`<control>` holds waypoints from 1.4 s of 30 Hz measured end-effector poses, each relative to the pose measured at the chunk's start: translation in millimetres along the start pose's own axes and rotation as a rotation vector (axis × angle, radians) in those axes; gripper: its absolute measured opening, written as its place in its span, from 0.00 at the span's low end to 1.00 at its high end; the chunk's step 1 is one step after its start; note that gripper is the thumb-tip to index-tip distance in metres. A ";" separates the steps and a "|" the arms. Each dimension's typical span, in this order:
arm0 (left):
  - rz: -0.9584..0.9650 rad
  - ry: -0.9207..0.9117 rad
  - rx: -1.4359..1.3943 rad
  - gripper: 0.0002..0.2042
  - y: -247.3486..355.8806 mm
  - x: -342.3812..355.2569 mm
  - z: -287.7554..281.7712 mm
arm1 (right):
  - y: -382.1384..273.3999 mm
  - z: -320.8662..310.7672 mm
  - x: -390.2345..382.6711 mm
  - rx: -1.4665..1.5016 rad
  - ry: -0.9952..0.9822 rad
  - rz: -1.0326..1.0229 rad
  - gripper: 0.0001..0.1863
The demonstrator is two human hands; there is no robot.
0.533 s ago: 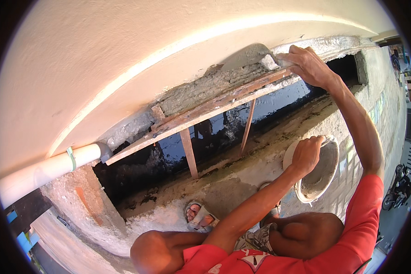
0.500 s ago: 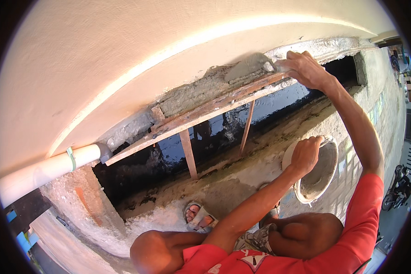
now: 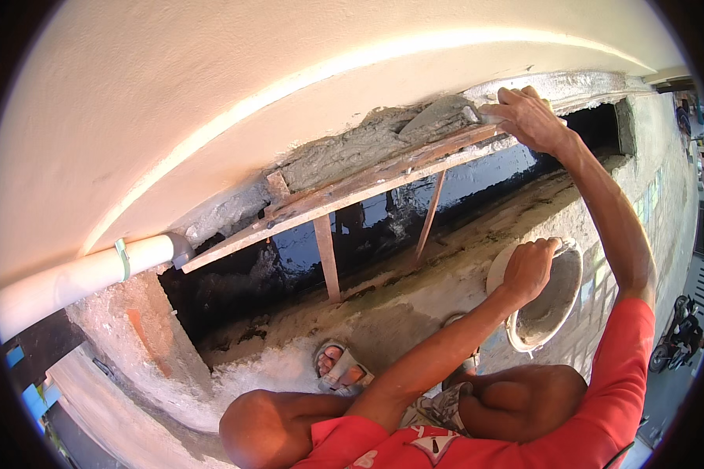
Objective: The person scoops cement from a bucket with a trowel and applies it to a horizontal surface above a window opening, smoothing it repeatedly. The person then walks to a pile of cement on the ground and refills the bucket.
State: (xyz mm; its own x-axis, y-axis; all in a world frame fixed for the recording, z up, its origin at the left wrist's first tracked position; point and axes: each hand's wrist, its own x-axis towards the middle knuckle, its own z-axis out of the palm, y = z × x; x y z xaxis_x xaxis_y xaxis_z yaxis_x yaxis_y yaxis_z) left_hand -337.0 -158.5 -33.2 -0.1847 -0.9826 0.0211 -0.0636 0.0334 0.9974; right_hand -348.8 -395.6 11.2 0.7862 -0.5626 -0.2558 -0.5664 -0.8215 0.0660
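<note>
My right hand (image 3: 526, 119) is closed around the handle of a trowel, at the far side of the trench. The trowel's grey blade (image 3: 440, 117) lies against the wet mortar (image 3: 336, 155) packed between the wall and a long wooden board (image 3: 344, 195). Mortar coats the blade, so its edges are hard to make out. Nearer to me, my left hand (image 3: 529, 270) grips the rim of a pale bucket (image 3: 577, 285). The bucket tilts, and grey mortar residue coats its inside.
Two wooden props (image 3: 326, 258) brace the board across a trench (image 3: 242, 289) holding dark water. A white pipe (image 3: 78, 273) meets the trench's left end beside a concrete block (image 3: 145, 336). The cream wall (image 3: 211, 94) rises behind. My sandalled foot (image 3: 340, 366) stands near the trench edge.
The trowel blade has slid slightly to the right along the mortar and looks a little flatter. My left hand keeps its grip on the bucket. The whole view has shifted slightly.
</note>
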 end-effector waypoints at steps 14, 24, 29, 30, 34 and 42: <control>-0.006 -0.028 0.009 0.13 0.7 5.0 1.0 | -10.3 -13.9 -14.2 0.029 -0.067 0.086 0.21; -0.009 -0.011 0.037 0.13 -2.1 2.6 -0.1 | -19.7 -48.6 5.2 0.016 -0.151 0.134 0.19; -0.005 -0.034 0.016 0.13 1.1 3.4 3.9 | -8.0 -26.5 -2.5 -0.024 -0.122 0.043 0.22; 0.002 -0.033 0.007 0.13 3.4 4.0 5.0 | -4.2 -30.3 -5.9 -0.004 -0.120 0.097 0.22; -0.011 -0.044 0.020 0.13 -2.5 1.3 3.8 | -17.1 -34.7 -8.3 0.062 -0.068 0.142 0.20; -0.015 -0.027 0.042 0.13 -2.8 -0.4 -1.9 | -49.0 -42.6 15.9 0.035 0.154 -0.006 0.25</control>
State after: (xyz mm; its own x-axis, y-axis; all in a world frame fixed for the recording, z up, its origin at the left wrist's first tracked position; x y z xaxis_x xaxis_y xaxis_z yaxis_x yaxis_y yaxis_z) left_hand -334.8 -158.6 -35.9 -0.2097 -0.9778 0.0038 -0.1079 0.0270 0.9938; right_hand -298.0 -368.3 45.0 0.8165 -0.5678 -0.1048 -0.5680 -0.8224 0.0310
